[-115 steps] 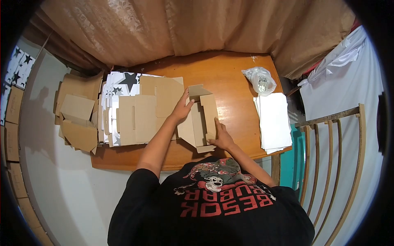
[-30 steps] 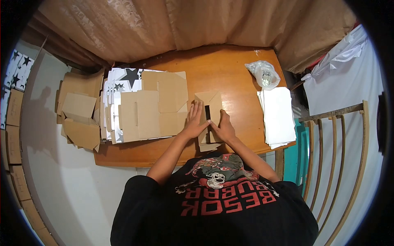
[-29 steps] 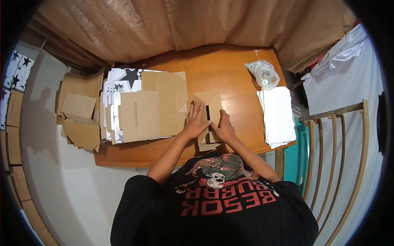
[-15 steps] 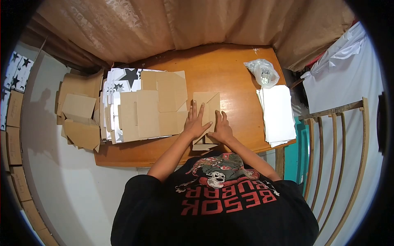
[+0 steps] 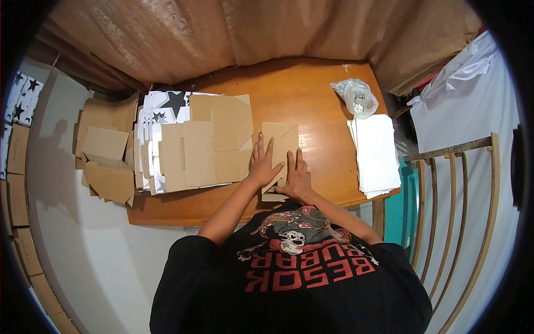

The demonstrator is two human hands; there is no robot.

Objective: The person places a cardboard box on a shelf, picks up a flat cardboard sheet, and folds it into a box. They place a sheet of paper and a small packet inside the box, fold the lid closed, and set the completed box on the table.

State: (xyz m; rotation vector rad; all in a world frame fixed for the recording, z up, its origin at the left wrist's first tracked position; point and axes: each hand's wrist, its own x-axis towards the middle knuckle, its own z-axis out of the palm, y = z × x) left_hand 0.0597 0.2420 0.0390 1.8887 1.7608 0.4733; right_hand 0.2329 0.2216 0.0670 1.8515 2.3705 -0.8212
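Observation:
A brown cardboard box piece [image 5: 281, 133], partly folded, lies on the wooden table in front of me. My left hand [image 5: 265, 165] presses on its left side with fingers stretched out. On its right side rests my right hand [image 5: 296, 181], fingers extended and thumb reaching toward the near edge. Both hands cover much of the cardboard, and its near flap [image 5: 273, 197] shows just below them. Left of it lies a stack of flat cardboard box blanks [image 5: 194, 156], the lower ones printed white with black stars [image 5: 176, 102].
White sheets [image 5: 378, 156] are stacked at the table's right, with a clear plastic bag [image 5: 356, 97] behind them. Folded brown boxes [image 5: 105, 146] sit left of the table [image 5: 311, 83]. A wooden rack [image 5: 456, 217] stands right, and a brown curtain [image 5: 267, 30] hangs behind.
My right hand has slid slightly nearer to me, its thumb now at the cardboard's near end. The near flap is more covered. My left hand stays almost in place.

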